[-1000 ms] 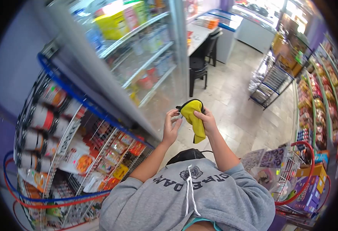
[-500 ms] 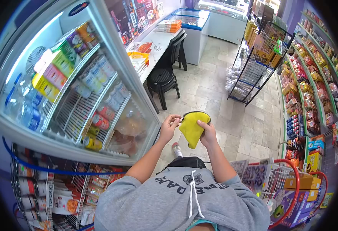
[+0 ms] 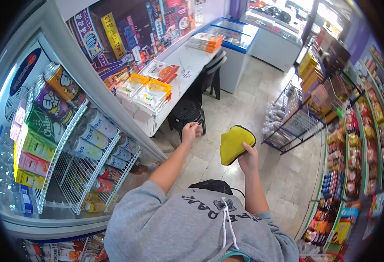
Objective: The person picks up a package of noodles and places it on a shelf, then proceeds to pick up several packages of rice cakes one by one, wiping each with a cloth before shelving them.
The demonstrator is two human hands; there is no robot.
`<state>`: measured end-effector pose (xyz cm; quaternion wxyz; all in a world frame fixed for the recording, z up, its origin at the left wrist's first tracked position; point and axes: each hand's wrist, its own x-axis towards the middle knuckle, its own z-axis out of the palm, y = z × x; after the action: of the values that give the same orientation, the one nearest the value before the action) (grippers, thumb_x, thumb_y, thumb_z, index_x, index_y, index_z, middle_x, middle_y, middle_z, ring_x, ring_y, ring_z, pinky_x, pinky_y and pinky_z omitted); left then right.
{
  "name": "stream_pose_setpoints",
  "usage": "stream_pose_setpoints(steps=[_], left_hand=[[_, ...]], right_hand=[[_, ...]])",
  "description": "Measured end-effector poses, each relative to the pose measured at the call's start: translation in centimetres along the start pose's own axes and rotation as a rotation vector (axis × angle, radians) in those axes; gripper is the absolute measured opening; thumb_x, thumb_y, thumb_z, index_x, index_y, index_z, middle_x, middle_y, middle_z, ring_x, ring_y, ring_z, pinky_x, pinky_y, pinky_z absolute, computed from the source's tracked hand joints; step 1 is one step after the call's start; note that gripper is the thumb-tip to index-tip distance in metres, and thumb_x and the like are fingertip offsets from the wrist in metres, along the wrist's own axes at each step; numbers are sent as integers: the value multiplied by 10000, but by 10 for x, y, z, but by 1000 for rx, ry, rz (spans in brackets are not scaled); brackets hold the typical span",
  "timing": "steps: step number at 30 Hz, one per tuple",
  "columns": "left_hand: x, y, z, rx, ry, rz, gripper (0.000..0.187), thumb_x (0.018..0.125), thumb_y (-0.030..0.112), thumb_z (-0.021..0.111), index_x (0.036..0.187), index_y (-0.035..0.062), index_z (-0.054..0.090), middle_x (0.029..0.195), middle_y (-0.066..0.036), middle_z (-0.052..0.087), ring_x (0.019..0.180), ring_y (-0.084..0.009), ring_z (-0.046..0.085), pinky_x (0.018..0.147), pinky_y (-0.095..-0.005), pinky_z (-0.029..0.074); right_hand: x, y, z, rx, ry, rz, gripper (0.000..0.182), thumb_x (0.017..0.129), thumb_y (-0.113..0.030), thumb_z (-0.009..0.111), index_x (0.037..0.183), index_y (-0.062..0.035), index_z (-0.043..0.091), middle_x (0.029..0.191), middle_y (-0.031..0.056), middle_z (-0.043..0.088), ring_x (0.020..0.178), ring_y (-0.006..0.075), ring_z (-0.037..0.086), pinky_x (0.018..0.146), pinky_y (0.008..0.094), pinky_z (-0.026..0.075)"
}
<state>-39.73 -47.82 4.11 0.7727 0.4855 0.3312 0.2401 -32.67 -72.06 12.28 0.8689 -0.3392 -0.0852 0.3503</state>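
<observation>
A yellow cloth [image 3: 235, 146] with a dark edging, apparently folded, is in my right hand [image 3: 249, 158], thumb on top and fingers underneath. It hangs in front of me above the tiled floor. My left hand [image 3: 192, 132] is apart from the cloth, out to its left, in front of the black stool [image 3: 187, 112]. Its fingers are curled together; whether anything small is between them is hidden.
Close on my left stands a glass-door drinks fridge [image 3: 65, 144] with cans and cartons. Beyond it a white table [image 3: 181, 81] bears several food packets. A wire rack [image 3: 294, 113] and snack shelves [image 3: 358, 148] line the right. Chest freezers [image 3: 273, 41] stand at the back.
My left hand has come away from the cloth's edge and moved left. The cloth has shifted right with my right hand and turned. The view has swung, showing more of the table.
</observation>
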Motion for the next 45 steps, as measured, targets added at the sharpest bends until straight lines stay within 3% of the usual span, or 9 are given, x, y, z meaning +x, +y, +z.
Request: stream_pose_setpoints(steps=[9, 17, 23, 28, 34, 38, 40, 43, 45], left_hand=[[183, 22, -43, -532, 484, -125, 102, 827, 179, 541, 889, 99, 526, 749, -22, 570, 691, -184, 568, 640, -360, 481], [276, 46, -89, -900, 893, 28, 236, 854, 294, 544, 987, 100, 520, 909, -49, 525, 774, -188, 535, 683, -370, 454], [291, 33, -113, -998, 1043, -44, 260, 856, 326, 545, 964, 92, 519, 781, -43, 525, 686, -182, 529, 659, -385, 447], [291, 33, -105, -684, 1261, 76, 199, 828, 219, 587, 902, 46, 523, 691, -82, 547, 541, -149, 526, 509, -302, 440], [268, 53, -95, -590, 1378, 301, 190, 771, 95, 588, 942, 32, 536, 950, -49, 579, 790, -158, 570, 594, -285, 497], [235, 83, -76, -675, 1160, 594, 252, 765, 34, 556, 1013, 24, 519, 1019, -80, 567, 863, -176, 579, 717, -311, 503], [224, 106, -65, -632, 1103, 624, 280, 761, 13, 547, 1038, 27, 511, 1051, -82, 556, 892, -183, 578, 758, -324, 500], [219, 132, -37, -529, 920, 738, 358, 806, 84, 524, 1155, 36, 460, 1138, -80, 518, 974, -194, 559, 842, -354, 468], [225, 146, -18, -815, 528, 720, 414, 856, 191, 476, 1238, 50, 398, 1192, -80, 487, 1041, -190, 530, 900, -356, 431]], right_hand=[[179, -8, 5, 24, -158, 205, 310, 806, -58, 528, 1108, 6, 503, 1082, 111, 577, 1020, 245, 549, 881, 383, 425], [347, -35, 18, -111, -272, 394, 301, 789, -27, 547, 1085, 15, 512, 1051, 113, 584, 978, 234, 559, 877, 370, 423], [420, -11, 40, -157, -345, 549, 303, 773, -4, 564, 1072, 16, 519, 1035, 115, 585, 974, 234, 556, 881, 365, 418], [468, 26, 65, -220, -425, 621, 314, 777, -28, 559, 1086, 1, 509, 1060, 112, 571, 993, 243, 541, 889, 379, 411], [509, 61, 104, -219, -486, 642, 304, 769, 6, 576, 1068, 7, 518, 993, 105, 589, 947, 224, 562, 872, 349, 416], [521, 96, 130, -221, -604, 707, 325, 756, 4, 594, 1072, 7, 517, 1079, 111, 559, 1014, 220, 533, 896, 338, 398], [506, 106, 164, -296, -864, 629, 392, 726, 4, 622, 1099, 10, 503, 1190, 116, 496, 1116, 236, 464, 942, 350, 361], [490, 128, 209, -639, -1469, -125, 466, 730, -47, 634, 1167, -25, 473, 1286, 159, 415, 1232, 300, 357, 995, 386, 306], [476, 133, 232, -752, -1717, -485, 494, 743, -112, 641, 1202, -74, 462, 1339, 133, 375, 1271, 321, 306, 1015, 405, 287]])
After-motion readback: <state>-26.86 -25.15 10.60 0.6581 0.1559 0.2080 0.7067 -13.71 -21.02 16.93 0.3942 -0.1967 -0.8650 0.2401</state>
